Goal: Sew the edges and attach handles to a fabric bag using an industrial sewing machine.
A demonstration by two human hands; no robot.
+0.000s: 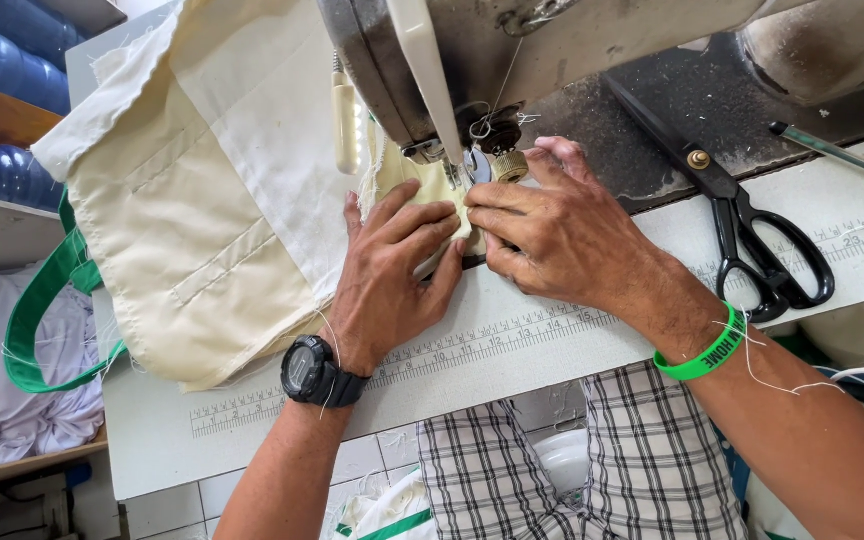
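Note:
A cream cloth bag point(202, 200) with a green strap point(37, 310) lies on the white sewing table point(512, 370), its edge under the presser foot of a grey sewing machine point(452, 60). My left hand point(392, 270), with a black watch on its wrist, presses flat on the cloth just in front of the needle. My right hand point(552, 230), a green band on its wrist, pinches the cloth's edge beside the foot, fingertips touching those of the left hand.
Black scissors point(742, 220) lie on the machine bed and table at the right, a thin rod point(837, 155) beyond them. A ruler strip point(492, 340) runs along the table. White fabric point(12, 380) is piled on a shelf at left, blue jugs point(2, 60) above it.

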